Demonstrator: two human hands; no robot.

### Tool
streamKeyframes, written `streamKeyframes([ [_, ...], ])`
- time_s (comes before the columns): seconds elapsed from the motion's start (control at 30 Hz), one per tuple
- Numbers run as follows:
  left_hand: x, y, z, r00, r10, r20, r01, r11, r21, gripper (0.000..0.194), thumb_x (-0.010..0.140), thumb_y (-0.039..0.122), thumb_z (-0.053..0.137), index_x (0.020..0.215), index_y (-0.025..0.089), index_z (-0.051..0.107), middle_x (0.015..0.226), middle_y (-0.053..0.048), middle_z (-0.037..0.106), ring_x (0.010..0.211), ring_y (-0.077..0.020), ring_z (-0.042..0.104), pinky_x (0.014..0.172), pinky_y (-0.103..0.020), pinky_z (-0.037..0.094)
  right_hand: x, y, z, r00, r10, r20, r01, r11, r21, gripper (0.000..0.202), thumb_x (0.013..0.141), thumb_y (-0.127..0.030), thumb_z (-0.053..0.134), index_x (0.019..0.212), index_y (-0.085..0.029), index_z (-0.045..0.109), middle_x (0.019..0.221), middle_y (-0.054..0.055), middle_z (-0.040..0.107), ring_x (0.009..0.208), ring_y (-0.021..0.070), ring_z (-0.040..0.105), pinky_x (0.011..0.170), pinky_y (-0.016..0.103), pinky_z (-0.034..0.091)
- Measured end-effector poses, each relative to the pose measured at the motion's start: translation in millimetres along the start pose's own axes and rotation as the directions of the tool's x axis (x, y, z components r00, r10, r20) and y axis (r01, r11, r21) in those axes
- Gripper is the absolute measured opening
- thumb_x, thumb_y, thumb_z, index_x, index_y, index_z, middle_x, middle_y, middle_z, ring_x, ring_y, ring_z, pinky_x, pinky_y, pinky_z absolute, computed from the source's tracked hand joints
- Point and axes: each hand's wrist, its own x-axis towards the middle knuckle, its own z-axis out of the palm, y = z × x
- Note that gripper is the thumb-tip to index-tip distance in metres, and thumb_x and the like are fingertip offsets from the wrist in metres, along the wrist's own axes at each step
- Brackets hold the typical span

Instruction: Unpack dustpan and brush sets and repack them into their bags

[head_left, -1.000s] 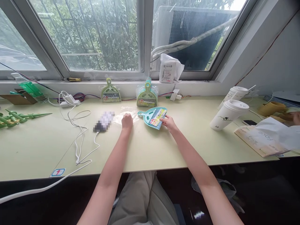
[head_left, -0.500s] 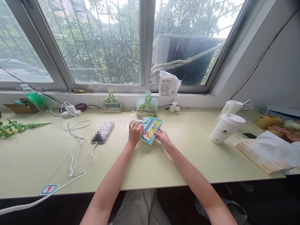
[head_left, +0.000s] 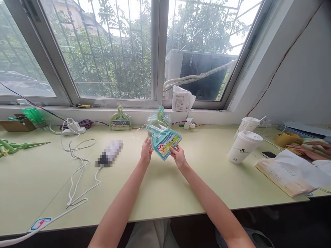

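A teal mini dustpan and brush set (head_left: 167,143) in clear plastic wrap is held up over the table, tilted with its handle toward the upper left. My right hand (head_left: 179,156) grips its lower right edge, thumb on the front by the printed label. At its left edge my left hand (head_left: 146,151) is closed on the wrapped set, with some fingertips hidden behind it. Just behind stands a stack of similar sets (head_left: 160,115), a green one in front. Another green dustpan set (head_left: 120,120) leans against the wall to the left.
A blurred-out device (head_left: 110,153) with a white cable lies left. Right are two white cups (head_left: 243,148), a phone (head_left: 269,154) and a tissue pack (head_left: 284,175); another person's hand (head_left: 307,151) shows at far right. A power strip (head_left: 73,131) and green bottle (head_left: 33,115) stand back left.
The teal set has tilted so its handle now shows at the upper left. My left hand has moved from over its top to its left edge. The view has tipped slightly upward.
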Motion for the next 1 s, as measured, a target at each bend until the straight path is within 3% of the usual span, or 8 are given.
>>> streamKeyframes([
  [0.07, -2, -8, 4.9, 0.988, -0.074, 0.136, 0.089, 0.991, -0.104, 0.06, 0.078, 0.056, 0.065, 0.126, 0.022, 0.052, 0.123, -0.01, 0.065, 0.113, -0.0276, 0.063, 0.096, -0.042, 0.052, -1, 0, 1, 1.0, -0.011, 0.013, 0.011, 1.0, -0.024, 0.042, 0.065, -0.033, 0.081, 0.099, -0.019, 0.06, 0.1, 0.006, 0.072, 0.095, 0.0204, 0.07, 0.089, 0.036, 0.059],
  [0.17, -10, -13, 14.8, 0.963, -0.154, 0.219, 0.19, 0.97, -0.155, 0.055, 0.074, 0.052, 0.071, 0.118, 0.021, 0.057, 0.116, -0.009, 0.069, 0.111, -0.0277, 0.064, 0.098, -0.043, 0.051, -3, -2, 2, 0.999, -0.047, -0.019, 0.047, 0.998, -0.042, 0.043, 0.066, -0.034, 0.081, 0.1, -0.019, 0.059, 0.103, 0.006, 0.071, 0.097, 0.0206, 0.07, 0.09, 0.037, 0.059],
  [0.3, -19, -11, 22.4, 0.943, -0.139, 0.302, 0.197, 0.965, -0.174, 0.054, 0.076, 0.048, 0.073, 0.12, 0.021, 0.057, 0.123, -0.01, 0.066, 0.117, -0.0283, 0.061, 0.105, -0.045, 0.045, -6, -5, 3, 0.996, -0.076, -0.056, 0.074, 0.996, -0.042, 0.041, 0.069, -0.033, 0.078, 0.102, -0.019, 0.059, 0.105, 0.007, 0.07, 0.099, 0.0209, 0.069, 0.09, 0.037, 0.06],
  [0.53, -23, -18, 24.7, 0.903, -0.199, 0.38, 0.254, 0.962, -0.099, 0.056, 0.073, 0.042, 0.077, 0.122, 0.02, 0.058, 0.127, -0.012, 0.064, 0.119, -0.029, 0.059, 0.108, -0.047, 0.042, -2, -8, -2, 0.989, -0.082, -0.12, 0.073, 0.994, -0.085, 0.035, 0.071, -0.029, 0.077, 0.1, -0.02, 0.059, 0.103, 0.006, 0.071, 0.097, 0.0203, 0.069, 0.089, 0.037, 0.06],
  [0.77, -30, -20, 31.6, 0.921, -0.208, 0.33, 0.241, 0.968, -0.063, 0.059, 0.069, 0.04, 0.079, 0.12, 0.018, 0.062, 0.127, -0.013, 0.064, 0.117, -0.0301, 0.061, 0.103, -0.045, 0.044, 13, -27, -20, 0.988, 0.149, -0.028, -0.152, 0.974, -0.17, 0.034, 0.065, -0.015, 0.082, 0.089, -0.016, 0.059, 0.088, 0.007, 0.073, 0.076, 0.0217, 0.073, 0.077, 0.04, 0.064],
  [1.0, -36, -22, 36.3, 0.875, -0.255, 0.412, 0.294, 0.955, -0.035, 0.059, 0.071, 0.039, 0.079, 0.124, 0.023, 0.06, 0.134, -0.011, 0.059, 0.122, -0.0263, 0.057, 0.105, -0.043, 0.043, 9, -26, -18, 0.989, 0.079, -0.123, -0.097, 0.984, -0.15, 0.027, 0.069, -0.01, 0.076, 0.089, -0.015, 0.06, 0.087, 0.008, 0.073, 0.073, 0.0198, 0.072, 0.076, 0.038, 0.064],
])
